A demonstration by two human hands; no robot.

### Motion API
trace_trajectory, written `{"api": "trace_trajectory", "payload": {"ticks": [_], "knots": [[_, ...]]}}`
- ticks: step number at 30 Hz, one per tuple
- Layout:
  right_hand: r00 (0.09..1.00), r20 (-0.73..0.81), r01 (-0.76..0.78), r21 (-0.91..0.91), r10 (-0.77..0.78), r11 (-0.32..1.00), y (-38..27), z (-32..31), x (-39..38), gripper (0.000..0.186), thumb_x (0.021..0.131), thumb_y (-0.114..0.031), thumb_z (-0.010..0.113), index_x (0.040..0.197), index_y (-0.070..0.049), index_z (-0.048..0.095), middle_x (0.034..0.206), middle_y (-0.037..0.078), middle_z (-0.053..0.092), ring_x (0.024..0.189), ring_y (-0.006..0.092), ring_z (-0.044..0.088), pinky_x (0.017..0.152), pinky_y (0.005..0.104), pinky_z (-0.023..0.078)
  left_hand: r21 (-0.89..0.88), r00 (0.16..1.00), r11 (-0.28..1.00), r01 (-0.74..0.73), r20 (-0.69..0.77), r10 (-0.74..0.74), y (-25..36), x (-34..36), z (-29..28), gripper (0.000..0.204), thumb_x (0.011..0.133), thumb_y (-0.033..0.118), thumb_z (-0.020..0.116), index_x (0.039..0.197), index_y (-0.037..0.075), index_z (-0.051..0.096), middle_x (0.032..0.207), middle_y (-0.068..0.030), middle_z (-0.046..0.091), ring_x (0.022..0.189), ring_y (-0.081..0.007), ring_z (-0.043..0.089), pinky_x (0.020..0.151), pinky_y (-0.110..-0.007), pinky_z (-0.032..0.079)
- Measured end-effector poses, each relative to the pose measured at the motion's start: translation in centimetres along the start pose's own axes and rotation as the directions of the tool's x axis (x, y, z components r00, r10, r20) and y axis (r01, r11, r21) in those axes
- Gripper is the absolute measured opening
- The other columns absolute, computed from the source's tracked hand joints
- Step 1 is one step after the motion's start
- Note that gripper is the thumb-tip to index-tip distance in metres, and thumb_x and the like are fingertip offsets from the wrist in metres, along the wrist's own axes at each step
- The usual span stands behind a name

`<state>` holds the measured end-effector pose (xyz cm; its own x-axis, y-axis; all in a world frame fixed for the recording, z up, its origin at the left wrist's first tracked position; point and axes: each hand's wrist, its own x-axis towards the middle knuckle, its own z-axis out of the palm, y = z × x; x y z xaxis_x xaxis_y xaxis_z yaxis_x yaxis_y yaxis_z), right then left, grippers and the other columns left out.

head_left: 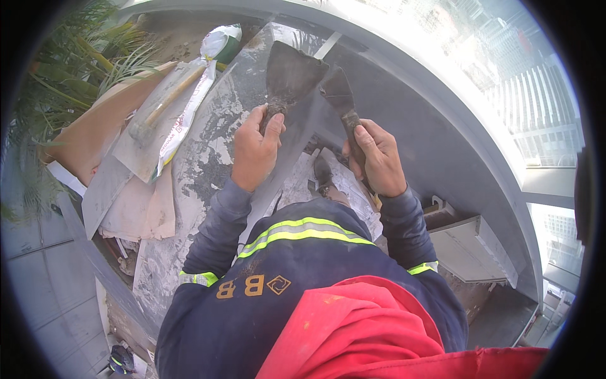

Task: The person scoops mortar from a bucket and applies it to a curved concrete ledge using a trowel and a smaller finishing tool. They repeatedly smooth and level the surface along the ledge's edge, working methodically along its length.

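My left hand (255, 148) is closed round the short handle of a wide putty knife (291, 74), its broad dark blade pointing up and away from me. In my right hand (379, 158) is a narrower scraper (339, 93), gripped by its long, crusted handle. The two blades come close together in front of me, near the upper middle of the view; I cannot tell whether their edges touch. Both blades look grimy with dried material. Below the hands one boot (323, 172) shows on a white-smeared surface.
At left, a mallet (165, 104) lies on boards beside a white sack (183, 129) and bent cardboard (95, 136). Palm-like leaves (76, 69) overhang them. A curved grey wall (435, 120) bounds the right, with a white box-shaped panel (470, 249) low beside me. Beyond is a view of tall buildings.
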<state>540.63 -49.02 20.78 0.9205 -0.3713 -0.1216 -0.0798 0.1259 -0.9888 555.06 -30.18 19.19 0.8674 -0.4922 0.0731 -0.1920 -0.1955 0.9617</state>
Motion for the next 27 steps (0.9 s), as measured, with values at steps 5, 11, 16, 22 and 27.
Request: {"api": "trace_trajectory", "payload": {"ticks": [5,11,16,22,27], "knots": [[1.000,0.018,-0.015,0.088,0.014,0.996,0.4,-1.2,1.3,0.033,0.108,-0.025,0.044,0.114,0.003,0.059,0.078,0.005,0.062,0.047,0.0063,0.047,0.043,0.0225,0.035,0.056,0.995,0.995,-0.083,0.058,0.080,0.2,-0.1,1.4,0.029,0.101,0.022,0.059,0.115,-0.005,0.063,0.079,-0.0044,0.064,0.062,-0.0083,0.056,0.057,-0.025,0.045],[0.995,0.064,0.075,-0.030,-0.073,0.997,-0.9,0.4,2.6,0.038,0.108,-0.030,0.046,0.118,0.004,0.060,0.077,0.004,0.061,0.048,0.0061,0.048,0.045,0.0227,0.037,0.308,0.919,0.866,-0.393,0.167,0.357,-2.2,-0.2,1.6,0.033,0.095,0.016,0.068,0.117,-0.008,0.062,0.096,-0.0255,0.070,0.085,-0.0395,0.071,0.072,-0.040,0.055],[0.966,-0.175,0.109,-0.393,-0.191,0.913,-2.6,-5.1,5.4,0.042,0.106,-0.027,0.048,0.135,0.001,0.059,0.079,0.006,0.064,0.059,0.0108,0.056,0.056,0.0265,0.046,0.350,0.967,0.903,-0.251,0.140,0.214,-4.9,-2.6,0.1,0.033,0.095,0.015,0.067,0.117,-0.010,0.063,0.096,-0.0278,0.069,0.085,-0.0406,0.070,0.073,-0.042,0.054],[0.947,-0.141,0.029,-0.858,-0.290,0.514,1.3,-10.7,16.5,0.046,0.099,-0.025,0.052,0.138,-0.001,0.058,0.107,0.024,0.071,0.102,0.0367,0.068,0.094,0.0403,0.050,0.236,0.995,0.967,-0.100,0.015,0.099,-5.2,-3.6,-0.2,0.034,0.095,0.015,0.067,0.116,-0.011,0.062,0.091,-0.0269,0.069,0.083,-0.0400,0.070,0.071,-0.041,0.053],[0.957,-0.087,0.032,-0.915,-0.275,0.401,0.4,-9.7,23.3,0.046,0.098,-0.025,0.052,0.136,-0.002,0.060,0.115,0.026,0.070,0.109,0.0388,0.066,0.099,0.0409,0.048,0.185,0.995,0.981,-0.054,-0.073,0.068,-5.8,-4.2,-0.7,0.036,0.094,0.018,0.069,0.115,-0.010,0.061,0.088,-0.0244,0.069,0.079,-0.0363,0.070,0.070,-0.040,0.052]]}}
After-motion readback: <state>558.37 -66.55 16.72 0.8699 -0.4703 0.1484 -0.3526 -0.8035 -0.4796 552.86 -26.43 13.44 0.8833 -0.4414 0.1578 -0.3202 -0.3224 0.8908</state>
